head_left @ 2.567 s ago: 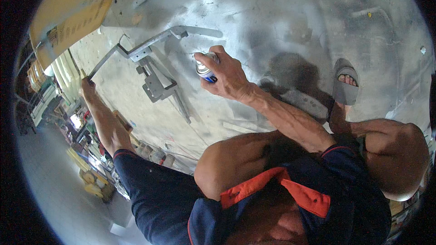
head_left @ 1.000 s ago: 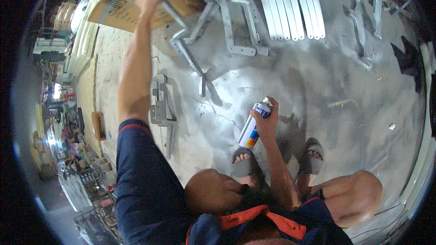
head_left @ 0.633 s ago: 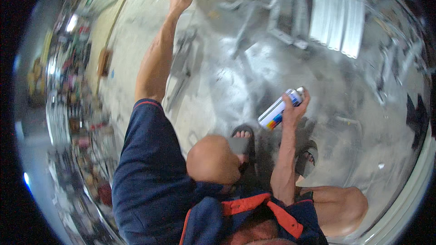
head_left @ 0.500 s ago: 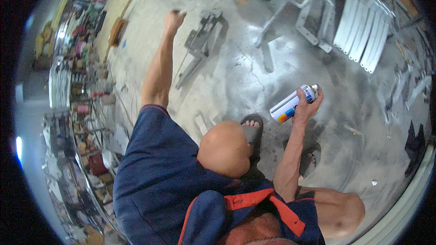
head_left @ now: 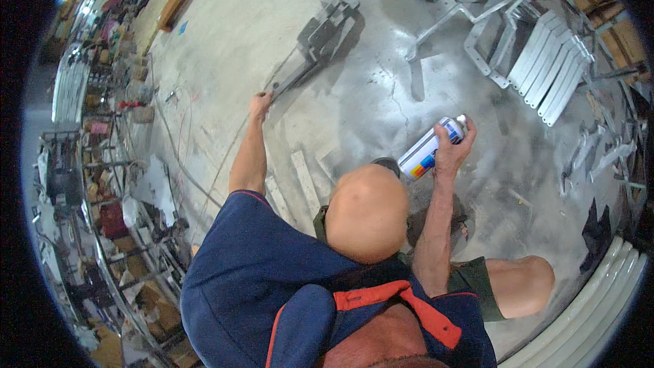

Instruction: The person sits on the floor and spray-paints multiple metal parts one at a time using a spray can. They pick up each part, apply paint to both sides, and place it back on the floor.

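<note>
We judge the work partway, the strips (head_left: 539, 53) and bent bars (head_left: 486, 66) looking silvered, the darker bracket (head_left: 319, 35) on the floor (head_left: 225, 41) apparently left, while our right hand (head_left: 451, 152) grips the spray can (head_left: 424, 152) and our left hand (head_left: 259, 105) meets the bracket's near end, its closure unclear.

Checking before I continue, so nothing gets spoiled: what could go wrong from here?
The left hand is at the narrow end of the grey metal bracket, whose bulk lies at the far end; lifting there might make it swing or twist.
The right hand grips the spray can near its nozzle, so a stray press could release spray.
The silver metal strips lie closely packed; knocking one could scuff its neighbours.
</note>
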Available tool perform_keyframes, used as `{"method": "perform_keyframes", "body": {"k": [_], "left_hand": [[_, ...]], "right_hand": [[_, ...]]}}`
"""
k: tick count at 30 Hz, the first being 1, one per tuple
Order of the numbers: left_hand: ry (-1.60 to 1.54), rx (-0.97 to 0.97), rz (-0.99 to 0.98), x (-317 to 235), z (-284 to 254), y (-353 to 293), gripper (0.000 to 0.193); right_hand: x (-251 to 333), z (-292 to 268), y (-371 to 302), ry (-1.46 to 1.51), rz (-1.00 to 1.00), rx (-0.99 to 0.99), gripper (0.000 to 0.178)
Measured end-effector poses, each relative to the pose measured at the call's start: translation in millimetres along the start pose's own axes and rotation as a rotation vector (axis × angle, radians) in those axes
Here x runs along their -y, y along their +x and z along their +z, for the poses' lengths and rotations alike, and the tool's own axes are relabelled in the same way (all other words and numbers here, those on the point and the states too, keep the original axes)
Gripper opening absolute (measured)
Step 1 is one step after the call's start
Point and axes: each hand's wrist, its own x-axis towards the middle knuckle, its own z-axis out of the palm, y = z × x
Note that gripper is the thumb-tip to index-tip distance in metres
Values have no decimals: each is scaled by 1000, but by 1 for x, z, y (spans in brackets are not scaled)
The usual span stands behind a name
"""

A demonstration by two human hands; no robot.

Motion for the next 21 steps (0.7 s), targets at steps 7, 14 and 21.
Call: {"method": "perform_keyframes", "body": {"k": [7, 14, 21], "left_hand": [[154, 185, 60, -1, -2, 20, 53], [347, 398, 216, -70, -91, 1, 37], [969, -314, 1016, -270, -172, -19, 41]], "right_hand": [[10, 3, -16, 89, 94, -16, 77], [0, -12, -10, 122, 110, -36, 76], [3, -11, -12, 157, 122, -16, 79]]}}
